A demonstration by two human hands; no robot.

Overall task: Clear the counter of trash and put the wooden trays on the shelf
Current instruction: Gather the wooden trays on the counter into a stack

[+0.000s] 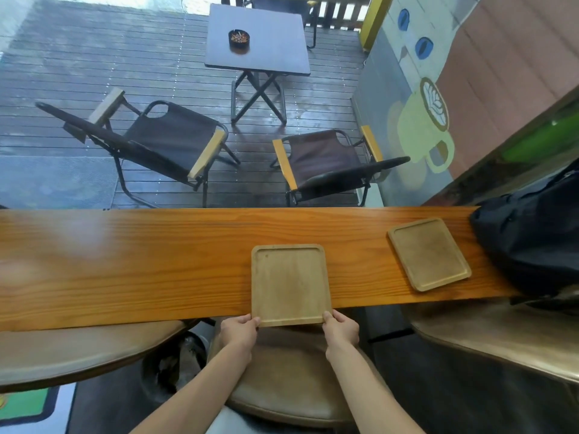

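Note:
A square wooden tray [289,283] lies on the long wooden counter [125,264], its near edge sticking out past the counter's front edge. My left hand [239,332] grips its near left corner and my right hand [341,328] grips its near right corner. A second wooden tray [429,253] lies turned at an angle further right on the counter, apart from both hands. No trash shows on the counter.
A black bag [529,236] rests on the counter's right end, close to the second tray. Brown padded stools [291,386] stand below me. Beyond the counter, on a deck, are two folding chairs [169,136] and a small table with an ashtray [239,39].

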